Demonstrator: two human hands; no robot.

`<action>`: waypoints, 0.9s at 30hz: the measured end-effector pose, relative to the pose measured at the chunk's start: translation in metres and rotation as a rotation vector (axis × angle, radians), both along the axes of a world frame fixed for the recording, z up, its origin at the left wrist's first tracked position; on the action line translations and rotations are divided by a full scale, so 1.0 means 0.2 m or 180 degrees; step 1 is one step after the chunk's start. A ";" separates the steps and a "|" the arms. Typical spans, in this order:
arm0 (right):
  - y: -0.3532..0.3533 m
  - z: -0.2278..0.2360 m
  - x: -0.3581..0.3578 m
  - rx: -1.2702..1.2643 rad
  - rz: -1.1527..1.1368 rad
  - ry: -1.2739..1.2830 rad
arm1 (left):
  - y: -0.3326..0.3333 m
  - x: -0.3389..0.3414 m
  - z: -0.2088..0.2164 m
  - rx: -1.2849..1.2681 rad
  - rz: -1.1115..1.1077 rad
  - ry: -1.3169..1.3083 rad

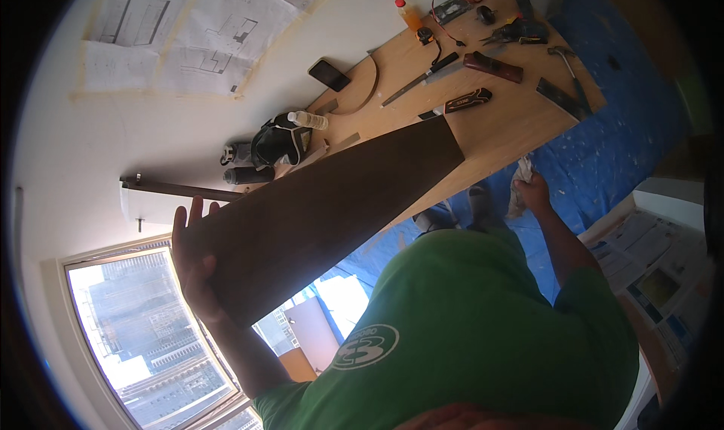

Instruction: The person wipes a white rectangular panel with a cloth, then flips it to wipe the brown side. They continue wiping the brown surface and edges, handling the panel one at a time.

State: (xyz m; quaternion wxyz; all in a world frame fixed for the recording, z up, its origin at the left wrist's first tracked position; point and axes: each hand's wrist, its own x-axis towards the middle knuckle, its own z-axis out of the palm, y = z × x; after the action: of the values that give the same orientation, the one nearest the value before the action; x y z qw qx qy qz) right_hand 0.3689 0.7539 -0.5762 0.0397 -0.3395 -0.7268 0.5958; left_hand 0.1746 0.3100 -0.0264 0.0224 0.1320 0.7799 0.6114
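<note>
A long dark brown board [324, 211] slants across the middle of the view, its far right end over the workbench. My left hand [197, 268] grips the board's near left end, the thumb on the upper face and the fingers round the far edge. Off to the right, beyond the bench's front edge, my right hand [534, 192] is closed on a crumpled pale cloth [519, 192]. That hand is apart from the board. Just past the board's right end lies a black utility knife with orange trim [467, 100].
On the wooden workbench [528, 136] lie a hammer [569, 72], a file [422, 78], a phone [329, 74], an orange drink bottle [408, 13] and a black bag [279, 140]. Blue sheeting [626, 128] covers the floor. A window [143, 317] is at left.
</note>
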 end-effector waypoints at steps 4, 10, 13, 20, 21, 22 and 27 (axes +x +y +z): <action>-0.01 0.06 -0.07 0.0017 0.0126 -0.0047 | -0.13 0.09 -0.07 0.0074 0.0522 -0.0139; 0.00 0.12 -0.25 -0.0040 0.0301 0.0019 | -0.26 0.19 -0.15 0.0377 0.0961 -0.0366; 0.00 0.09 -0.31 0.0013 0.0304 0.0011 | -0.30 0.21 -0.19 0.0500 0.1174 -0.0439; -0.02 0.09 -0.36 0.0096 0.0501 -0.0204 | -0.39 0.26 -0.25 0.0578 0.1003 -0.0348; -0.02 0.09 -0.35 0.0084 0.0537 -0.0211 | -0.40 0.27 -0.25 0.0544 0.1054 -0.0295; -0.03 0.09 -0.35 0.0046 0.0561 -0.0276 | -0.38 0.27 -0.26 0.0519 0.1090 -0.0249; -0.04 0.10 -0.35 0.0011 0.0661 -0.0196 | -0.32 0.30 -0.25 0.0531 0.1014 -0.0061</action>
State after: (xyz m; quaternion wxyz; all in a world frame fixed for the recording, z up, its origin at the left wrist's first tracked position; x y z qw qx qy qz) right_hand 0.2991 0.7461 -0.5563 -0.0441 -0.2804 -0.7600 0.5847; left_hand 0.2344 0.2464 -0.0773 -0.0784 0.0025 0.7372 0.6711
